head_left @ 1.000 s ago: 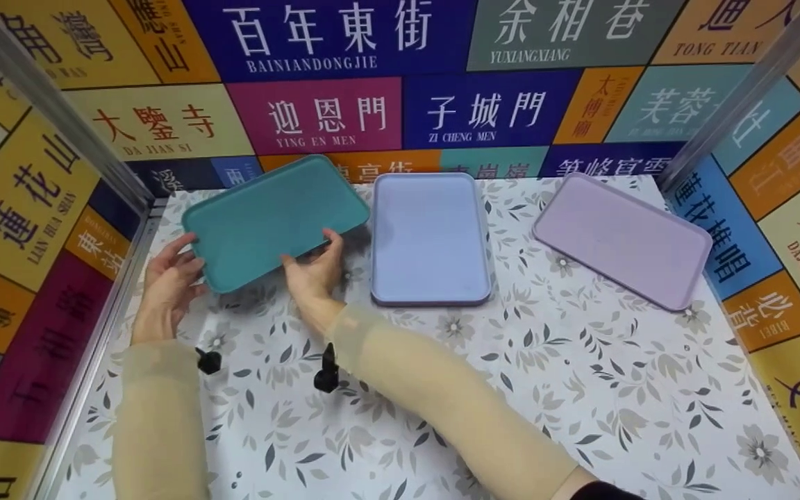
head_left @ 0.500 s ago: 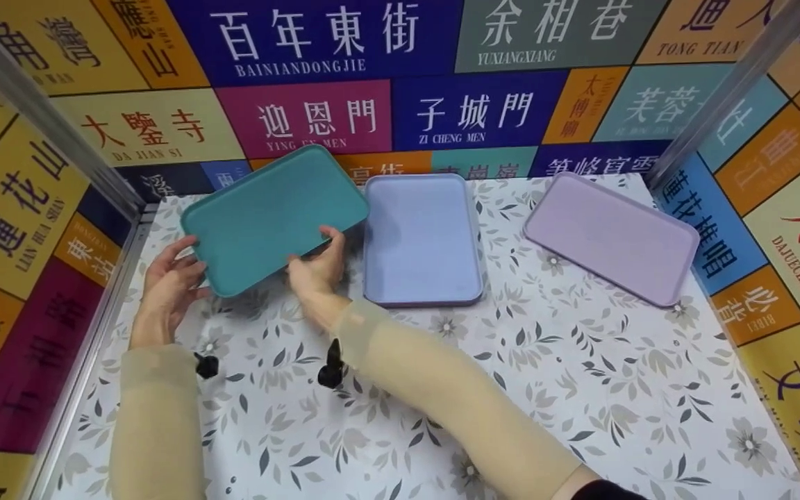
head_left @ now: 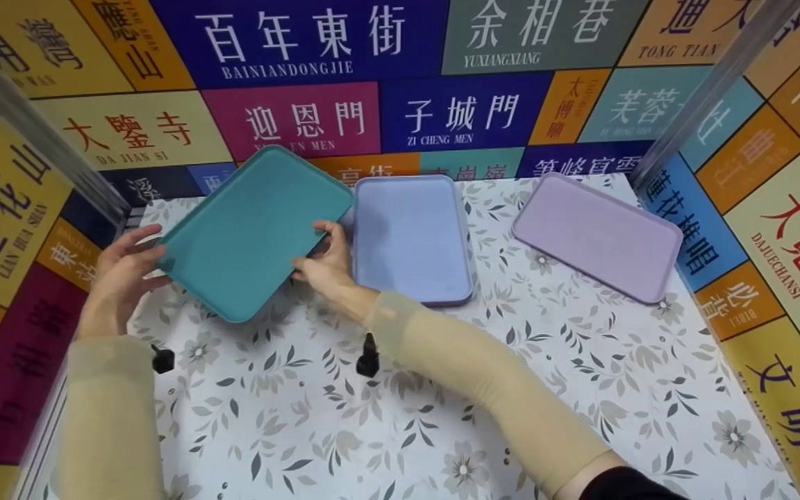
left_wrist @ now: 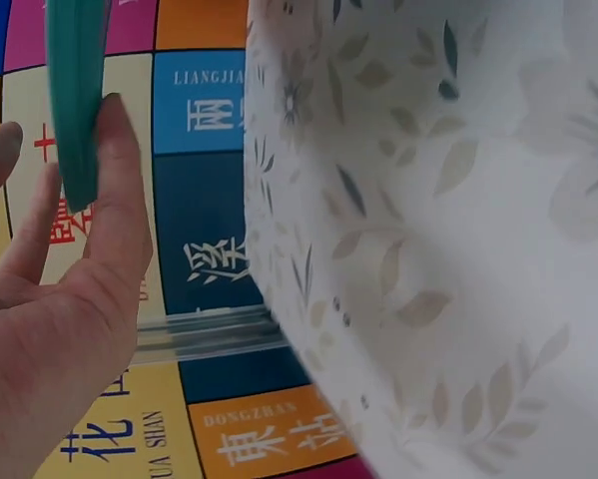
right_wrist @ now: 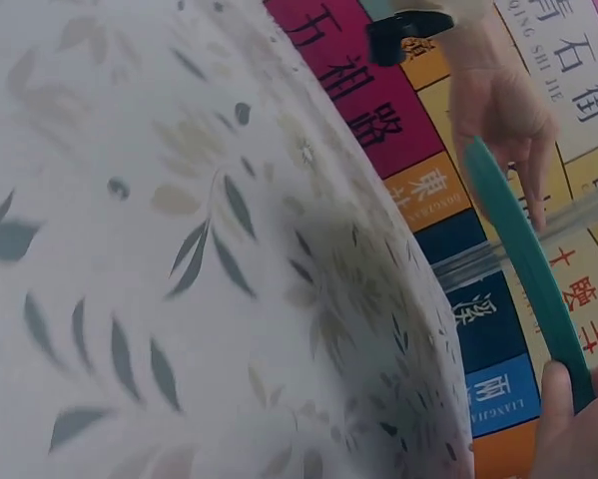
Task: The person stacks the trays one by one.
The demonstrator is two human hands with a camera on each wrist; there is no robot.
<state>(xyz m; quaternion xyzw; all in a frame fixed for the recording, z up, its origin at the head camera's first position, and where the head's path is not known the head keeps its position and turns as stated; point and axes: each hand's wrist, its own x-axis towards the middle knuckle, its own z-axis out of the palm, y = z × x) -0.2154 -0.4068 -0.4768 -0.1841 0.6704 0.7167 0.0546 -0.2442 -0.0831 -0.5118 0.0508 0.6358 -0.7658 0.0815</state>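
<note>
A rectangular teal tray is held up off the table, set diagonally; both wrist views show it edge-on. My right hand pinches its near right edge, the thumb on one face and fingers on the other. At the tray's left corner is my left hand, fingers extended and spread loosely about the edge, a fingertip seeming to touch it. Close to the teal tray's right corner lies a periwinkle-blue tray on the table, a darker purple edge showing under its near rim.
A pale lilac tray lies angled at the right. The table has a white leaf-and-flower cover. Printed panels with lettering enclose the back and both sides, with metal posts at the corners.
The teal tray has turned, its near corner coming lower and closer. My left hand has moved left and its fingers have spread; my right hand keeps its pinch. The head view has shifted right.
</note>
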